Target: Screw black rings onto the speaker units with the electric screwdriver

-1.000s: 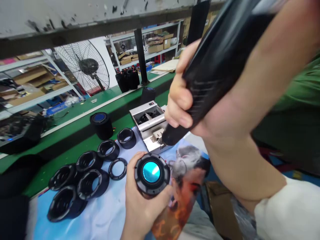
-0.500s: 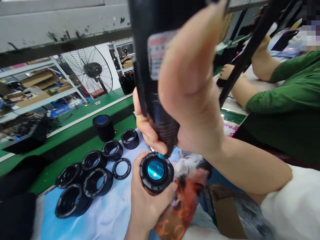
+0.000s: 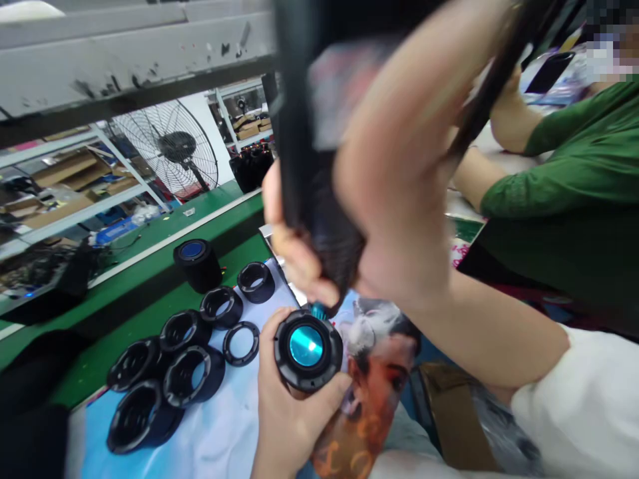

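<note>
My left hand (image 3: 289, 416) is wrapped round a black round lens unit (image 3: 308, 349) with a glowing cyan glass face, held upright over the printed cloth (image 3: 219, 426). My right hand (image 3: 394, 226) grips a thick black electric screwdriver (image 3: 319, 166), held upright. Its tip touches the far rim of the lens unit. The hand and tool are smeared by motion.
Several empty black lens housings (image 3: 182, 376) and a flat black ring (image 3: 241, 343) lie left of my hand. A black cylinder with a blue top (image 3: 196, 265) stands on the green conveyor (image 3: 150, 293). A person in a green sleeve (image 3: 559, 173) works at right. A fan (image 3: 164, 156) stands behind.
The screwdriver swung from a slant by the metal box to upright, and its tip came down onto the lens unit's rim. My left hand kept hold of the unit.
</note>
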`<state>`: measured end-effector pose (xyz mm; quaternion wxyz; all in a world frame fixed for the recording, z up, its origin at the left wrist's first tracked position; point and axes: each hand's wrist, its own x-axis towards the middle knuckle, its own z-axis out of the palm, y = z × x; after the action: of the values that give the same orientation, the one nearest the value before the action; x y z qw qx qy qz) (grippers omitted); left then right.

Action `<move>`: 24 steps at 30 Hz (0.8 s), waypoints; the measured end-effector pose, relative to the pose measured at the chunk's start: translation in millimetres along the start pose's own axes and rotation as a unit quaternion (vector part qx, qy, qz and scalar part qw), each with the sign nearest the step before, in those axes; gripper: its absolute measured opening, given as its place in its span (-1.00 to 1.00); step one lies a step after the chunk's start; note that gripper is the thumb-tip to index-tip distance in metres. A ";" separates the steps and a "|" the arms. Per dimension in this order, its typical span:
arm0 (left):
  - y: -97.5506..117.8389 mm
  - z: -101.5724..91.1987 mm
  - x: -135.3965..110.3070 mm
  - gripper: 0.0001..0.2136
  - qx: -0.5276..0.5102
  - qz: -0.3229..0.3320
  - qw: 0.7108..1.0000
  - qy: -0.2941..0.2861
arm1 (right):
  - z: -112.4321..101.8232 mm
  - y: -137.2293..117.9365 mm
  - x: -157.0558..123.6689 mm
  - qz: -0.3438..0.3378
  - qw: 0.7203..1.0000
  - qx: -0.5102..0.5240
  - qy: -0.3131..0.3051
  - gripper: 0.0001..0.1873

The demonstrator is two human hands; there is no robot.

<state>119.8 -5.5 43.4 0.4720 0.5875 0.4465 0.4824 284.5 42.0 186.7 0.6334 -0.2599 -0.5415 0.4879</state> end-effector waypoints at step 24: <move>-15.0 -7.0 6.5 -0.21 -0.020 0.025 0.999 -0.034 | -8.4 -11.0 -5.6 -0.120 0.987 0.015 0.105 -0.38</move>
<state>112.8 4.0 30.2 0.4862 0.6052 0.4053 0.4828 296.4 34.4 191.3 0.7445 -0.2336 -0.4916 0.3867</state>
